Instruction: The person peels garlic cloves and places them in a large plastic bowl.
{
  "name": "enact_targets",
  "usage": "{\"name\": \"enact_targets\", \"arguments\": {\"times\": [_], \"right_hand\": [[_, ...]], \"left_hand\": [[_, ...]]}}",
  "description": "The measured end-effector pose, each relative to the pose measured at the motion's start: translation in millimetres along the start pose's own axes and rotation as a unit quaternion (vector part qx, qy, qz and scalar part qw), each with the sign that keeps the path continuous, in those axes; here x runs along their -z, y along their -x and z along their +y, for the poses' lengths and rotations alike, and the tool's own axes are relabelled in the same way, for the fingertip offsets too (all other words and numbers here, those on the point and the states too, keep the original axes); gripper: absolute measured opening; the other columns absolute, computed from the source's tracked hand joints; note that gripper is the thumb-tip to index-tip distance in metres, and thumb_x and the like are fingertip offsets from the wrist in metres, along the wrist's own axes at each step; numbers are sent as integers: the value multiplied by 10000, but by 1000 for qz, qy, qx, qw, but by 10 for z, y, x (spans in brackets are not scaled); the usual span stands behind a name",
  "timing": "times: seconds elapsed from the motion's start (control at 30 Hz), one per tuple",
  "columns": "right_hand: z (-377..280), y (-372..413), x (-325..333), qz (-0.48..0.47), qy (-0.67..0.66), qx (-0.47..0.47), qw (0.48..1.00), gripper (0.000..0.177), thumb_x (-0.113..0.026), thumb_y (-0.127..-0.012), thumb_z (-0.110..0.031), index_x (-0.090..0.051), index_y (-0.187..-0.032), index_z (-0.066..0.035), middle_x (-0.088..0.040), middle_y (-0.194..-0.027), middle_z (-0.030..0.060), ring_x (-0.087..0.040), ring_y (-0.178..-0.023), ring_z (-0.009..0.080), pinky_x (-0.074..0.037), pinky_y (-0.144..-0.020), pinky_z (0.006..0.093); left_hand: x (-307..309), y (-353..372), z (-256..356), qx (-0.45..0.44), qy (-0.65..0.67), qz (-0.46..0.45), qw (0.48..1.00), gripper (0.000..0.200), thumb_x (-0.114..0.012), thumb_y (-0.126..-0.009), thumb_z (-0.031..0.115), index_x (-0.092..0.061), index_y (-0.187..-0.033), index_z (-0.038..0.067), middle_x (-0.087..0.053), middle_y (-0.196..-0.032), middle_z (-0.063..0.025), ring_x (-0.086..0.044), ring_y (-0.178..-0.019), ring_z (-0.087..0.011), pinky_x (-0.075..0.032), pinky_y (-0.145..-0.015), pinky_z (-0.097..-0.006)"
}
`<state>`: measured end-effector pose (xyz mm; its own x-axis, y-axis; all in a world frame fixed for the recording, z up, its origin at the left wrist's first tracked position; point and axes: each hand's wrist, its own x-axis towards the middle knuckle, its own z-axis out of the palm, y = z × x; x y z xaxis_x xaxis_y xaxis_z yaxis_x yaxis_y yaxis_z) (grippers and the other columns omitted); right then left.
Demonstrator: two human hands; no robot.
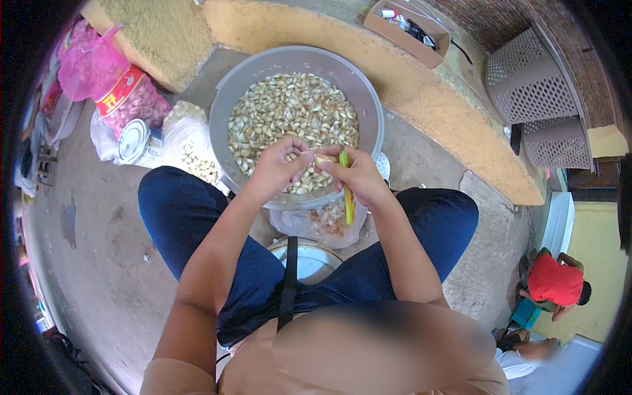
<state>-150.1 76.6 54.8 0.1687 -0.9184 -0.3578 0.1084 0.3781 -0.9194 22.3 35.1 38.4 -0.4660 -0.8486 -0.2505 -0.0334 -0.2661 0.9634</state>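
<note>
A big grey basin between my knees holds a mass of garlic cloves. Over its near side, my right hand grips a slim yellow-green knife, its blade not clearly visible. A pale garlic clove sits between the thumb and fingers of that same hand. Just left of it, my left hand has its fingers curled in a pinch; whatever it holds is too small to make out. Below the basin's near rim lies a clear plastic bag with peelings.
Left of the basin are a pink mesh sack, a metal can and a plastic bag of cloves. A yellow ledge carries a cardboard box. Two other people, one in a red shirt, are at far right.
</note>
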Motion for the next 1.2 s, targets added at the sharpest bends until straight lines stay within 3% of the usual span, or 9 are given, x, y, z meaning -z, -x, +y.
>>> {"name": "enact_targets", "arguments": {"times": [0.1, 0.2, 0.3, 0.4, 0.53, 0.63, 0.73, 0.97, 1.2], "right_hand": [[-5, 25, -10, 24, 69, 18, 997, 341, -652, -730, -135, -507, -1008, -2, -578, -734, 51, -459, -516, 54, -377, -463, 193], [38, -2, 11, 30, 108, 41, 993, 328, -672, -709, -144, -525, -968, -8, -565, -692, 33, -482, -501, 70, -403, -455, 207], [27, -6, 44, 14, 130, 33, 991, 302, -679, -701, -146, -545, -934, -9, -568, -693, 36, -503, -509, 79, -420, -461, 215], [-16, 24, 28, 13, 136, 26, 990, 284, -682, -700, -149, -559, -916, -11, -577, -713, 42, -517, -536, 80, -424, -467, 217], [11, 18, 36, 35, 152, 51, 986, 308, -685, -695, -153, -564, -942, -16, -599, -747, 53, -548, -584, 105, -444, -505, 241], [154, -35, 43, 56, 236, 176, 954, 339, -681, -691, -154, -560, -982, -27, -613, -780, 76, -572, -639, 146, -459, -584, 270], [164, -28, 51, 52, 254, 170, 951, 354, -675, -688, -148, -558, -1004, -43, -615, -802, 103, -583, -699, 181, -455, -652, 292], [128, -5, 40, 30, 247, 97, 964, 336, -650, -697, -153, -560, -1006, -56, -607, -797, 134, -585, -708, 212, -448, -658, 313], [200, -41, 27, 35, 275, 203, 939, 364, -629, -701, -132, -533, -1041, -45, -601, -776, 123, -576, -659, 197, -450, -619, 306]], "left_hand": [[2, 15, 63, -17, 11, -4, 1000, 119, -568, -791, 102, -540, -874, 22, -530, -621, -29, -490, -522, -79, -386, -460, -215], [9, 18, 61, -111, -199, -8, 974, 130, -586, -776, 99, -576, -882, 25, -577, -778, -34, -517, -571, -95, -410, -510, -220], [27, 9, 19, -169, -300, 3, 939, 122, -593, -750, 84, -606, -856, 26, -613, -834, -67, -582, -710, -160, -446, -649, -270], [26, 33, 64, -151, -288, -11, 946, 130, -595, -725, 74, -600, -843, 19, -617, -820, -103, -591, -808, -212, -435, -741, -302], [43, 23, 52, -192, -325, -20, 926, 120, -602, -700, 71, -600, -811, 25, -614, -796, -102, -595, -763, -224, -446, -704, -299], [35, 32, 58, -184, -330, -14, 926, 117, -608, -681, 67, -600, -790, 27, -610, -775, -104, -596, -738, -229, -449, -686, -302], [28, 33, 56, -175, -336, -10, 925, 117, -619, -655, 67, -600, -765, 30, -604, -745, -103, -593, -704, -224, -450, -667, -301], [-7, 28, 44, -168, -333, -11, 928, 109, -628, -617, 60, -581, -709, 25, -587, -694, -101, -584, -647, -218, -449, -617, -292], [-51, -29, -65, -177, -336, 46, 924, 110, -615, -649, 88, -562, -699, 6, -557, -613, -91, -570, -601, -199, -444, -606, -290]]}}
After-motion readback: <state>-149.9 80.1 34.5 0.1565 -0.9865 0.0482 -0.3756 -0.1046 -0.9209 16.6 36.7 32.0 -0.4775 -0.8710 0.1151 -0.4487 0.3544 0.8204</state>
